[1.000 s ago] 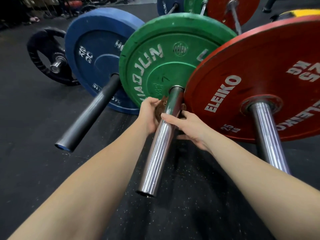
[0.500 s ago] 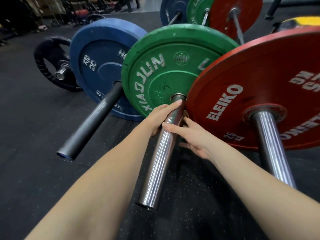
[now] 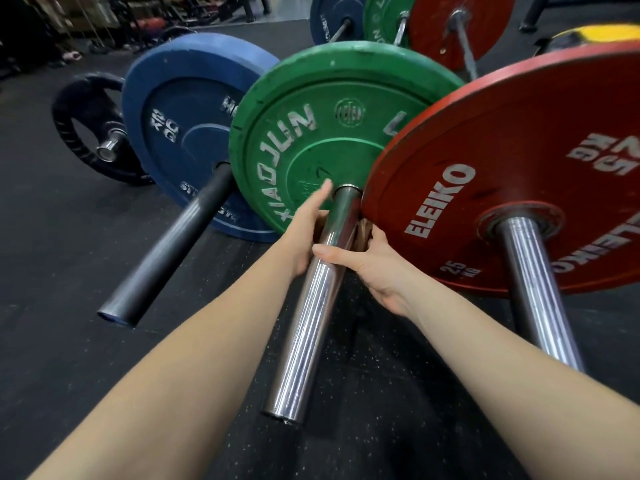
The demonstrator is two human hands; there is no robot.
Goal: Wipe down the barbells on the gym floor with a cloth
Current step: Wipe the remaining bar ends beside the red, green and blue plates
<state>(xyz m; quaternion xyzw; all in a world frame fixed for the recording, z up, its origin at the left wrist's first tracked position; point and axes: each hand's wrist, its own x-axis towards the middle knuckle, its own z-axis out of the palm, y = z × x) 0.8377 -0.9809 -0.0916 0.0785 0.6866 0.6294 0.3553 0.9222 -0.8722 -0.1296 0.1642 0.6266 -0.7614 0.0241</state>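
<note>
Head view: left hand [image 3: 306, 233] lies straight-fingered beside the slick, rigid sleeve [image 3: 311, 323], right hand [image 3: 377, 268] clamps the soft cloth [image 3: 363, 230] under it, likely best wrapped right round.

Gym weight floor. Loaded barbells [image 3: 308, 323] lie side by side from 10 to 2 o'clock, carrying a blue plate [image 3: 180, 133], a green plate [image 3: 311, 133] and a red plate [image 3: 519, 161] marked ELEIKO 25 kg. Black speckled rubber flooring [image 3: 52, 271] underneath, dim equipment racks [image 3: 104, 15] at 11 o'clock.

Dark cluttered racks [image 3: 114, 15] stand far left, a slanted black post [image 3: 533, 12] far right.
</note>
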